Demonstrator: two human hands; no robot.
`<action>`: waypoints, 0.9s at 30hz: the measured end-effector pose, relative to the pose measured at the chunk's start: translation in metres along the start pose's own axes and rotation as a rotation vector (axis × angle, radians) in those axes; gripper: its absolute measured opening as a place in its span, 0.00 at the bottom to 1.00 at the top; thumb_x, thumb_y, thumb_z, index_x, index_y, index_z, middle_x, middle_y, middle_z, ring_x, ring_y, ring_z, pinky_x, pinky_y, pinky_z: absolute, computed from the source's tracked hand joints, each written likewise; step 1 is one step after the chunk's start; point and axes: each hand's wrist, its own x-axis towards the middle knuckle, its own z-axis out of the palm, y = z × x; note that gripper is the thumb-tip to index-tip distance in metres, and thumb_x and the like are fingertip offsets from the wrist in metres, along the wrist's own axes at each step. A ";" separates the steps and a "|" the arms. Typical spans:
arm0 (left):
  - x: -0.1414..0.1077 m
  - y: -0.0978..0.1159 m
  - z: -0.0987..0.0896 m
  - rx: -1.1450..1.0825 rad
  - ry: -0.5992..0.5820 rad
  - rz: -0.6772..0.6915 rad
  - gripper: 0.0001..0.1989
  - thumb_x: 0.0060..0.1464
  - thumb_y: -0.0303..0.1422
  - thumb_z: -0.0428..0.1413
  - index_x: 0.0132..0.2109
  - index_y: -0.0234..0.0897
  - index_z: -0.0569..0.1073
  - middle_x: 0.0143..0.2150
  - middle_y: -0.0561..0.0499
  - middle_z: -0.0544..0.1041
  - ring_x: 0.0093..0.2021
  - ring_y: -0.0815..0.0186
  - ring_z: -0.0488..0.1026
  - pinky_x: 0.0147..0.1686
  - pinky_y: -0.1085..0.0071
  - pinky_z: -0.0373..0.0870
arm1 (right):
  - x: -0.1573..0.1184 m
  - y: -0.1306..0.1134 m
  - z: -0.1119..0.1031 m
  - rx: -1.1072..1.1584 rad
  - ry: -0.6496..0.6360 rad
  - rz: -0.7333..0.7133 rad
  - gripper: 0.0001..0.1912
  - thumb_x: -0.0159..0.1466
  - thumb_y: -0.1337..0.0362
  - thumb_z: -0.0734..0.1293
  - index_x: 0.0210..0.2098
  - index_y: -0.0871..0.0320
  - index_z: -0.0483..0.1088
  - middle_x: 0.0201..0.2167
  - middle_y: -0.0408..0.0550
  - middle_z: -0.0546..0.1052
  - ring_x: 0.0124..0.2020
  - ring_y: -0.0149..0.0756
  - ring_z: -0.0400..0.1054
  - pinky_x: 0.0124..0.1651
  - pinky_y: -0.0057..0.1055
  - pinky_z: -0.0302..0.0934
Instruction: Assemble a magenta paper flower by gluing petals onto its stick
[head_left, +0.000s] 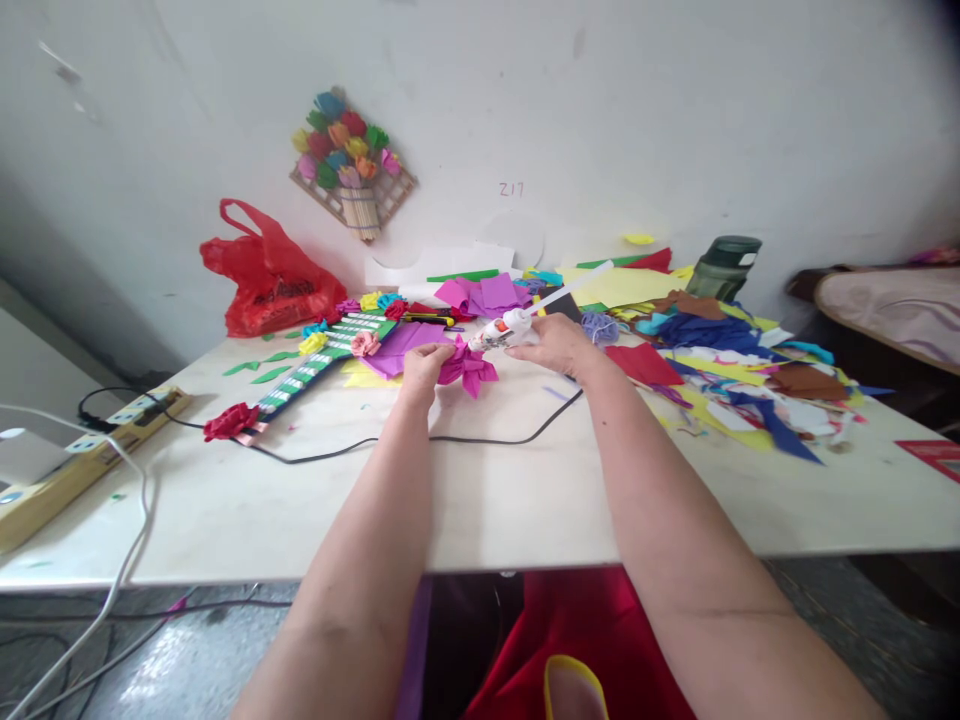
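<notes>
My left hand (426, 368) pinches a magenta paper flower (474, 372) by its left side, a little above the table. Closed around a white hot glue gun (495, 334) is my right hand (556, 346). The gun's nozzle points left and down at the flower; whether it touches the petals I cannot tell. A long white glue stick (574, 288) juts from the gun's back end, up to the right. Left of my hands lies a green and white striped panel (315, 368) with paper flowers along it, among them a pink rose (365, 344) and a red rose (230, 421).
A black cord (480, 440) crosses the table in front of my hands. Paper scraps (720, 350) pile up on the right, near a dark green bottle (724, 268). A red plastic bag (274, 275) stands at the back left, and a power strip (97, 455) lies at the left edge.
</notes>
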 end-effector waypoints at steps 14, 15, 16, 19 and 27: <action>-0.001 0.000 0.000 0.029 0.020 -0.007 0.11 0.27 0.33 0.64 0.23 0.31 0.78 0.20 0.50 0.74 0.23 0.67 0.69 0.24 0.72 0.64 | -0.004 -0.009 -0.004 -0.102 0.014 -0.002 0.21 0.57 0.50 0.65 0.44 0.54 0.76 0.41 0.50 0.79 0.44 0.45 0.72 0.43 0.33 0.61; -0.001 0.000 0.000 0.031 0.018 -0.007 0.11 0.27 0.34 0.64 0.23 0.31 0.78 0.20 0.50 0.74 0.23 0.67 0.69 0.24 0.72 0.64 | -0.005 -0.010 -0.004 -0.107 0.012 0.000 0.21 0.57 0.50 0.65 0.44 0.54 0.76 0.41 0.50 0.79 0.44 0.45 0.72 0.43 0.33 0.61; -0.001 -0.001 0.000 0.032 0.016 -0.006 0.11 0.28 0.34 0.64 0.24 0.31 0.78 0.20 0.49 0.74 0.23 0.67 0.69 0.24 0.72 0.64 | -0.005 -0.010 -0.004 -0.111 0.012 0.001 0.21 0.57 0.50 0.65 0.44 0.54 0.76 0.41 0.50 0.79 0.44 0.45 0.72 0.42 0.33 0.61; -0.001 -0.001 0.000 0.038 0.009 -0.004 0.11 0.28 0.34 0.64 0.24 0.31 0.78 0.20 0.49 0.74 0.22 0.67 0.69 0.24 0.72 0.64 | -0.005 -0.010 -0.004 -0.118 0.017 -0.003 0.21 0.57 0.49 0.65 0.44 0.54 0.76 0.41 0.50 0.80 0.44 0.45 0.72 0.42 0.33 0.61; -0.002 0.000 0.000 0.037 0.020 -0.003 0.10 0.28 0.34 0.63 0.23 0.31 0.77 0.20 0.50 0.74 0.22 0.67 0.68 0.24 0.72 0.64 | -0.004 -0.008 -0.004 -0.096 0.019 0.002 0.21 0.57 0.50 0.66 0.44 0.54 0.76 0.41 0.51 0.80 0.45 0.47 0.72 0.44 0.35 0.62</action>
